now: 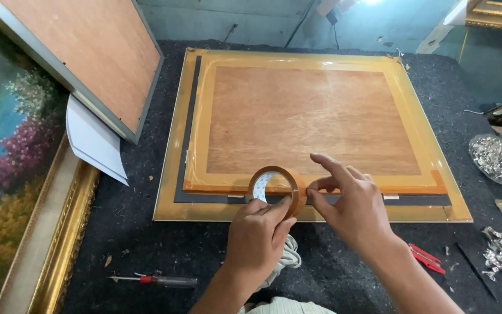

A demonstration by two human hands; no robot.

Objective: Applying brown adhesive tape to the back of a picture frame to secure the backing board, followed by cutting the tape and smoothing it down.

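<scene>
L hand [258, 231] grips tape roll [276, 189] upright at near edge of face-down picture frame [312, 131], so tape feeds along backing-board seam. R hand [350, 200] pinches tape end w/ thumb + fingers. Frame flat on felt worktop [146, 244]; screwdriver [158, 281] lies nearby.

Brown tape roll [277, 189] in the grip, tan taped wooden board [315, 119] beyond it, gold frame [172, 145], dark grey felt [135, 232] beneath.

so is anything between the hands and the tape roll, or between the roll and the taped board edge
Nothing visible. The left hand already grips the tape roll, the right hand pinches beside it, and the roll sits right at the near edge of the framed backing board.
</scene>
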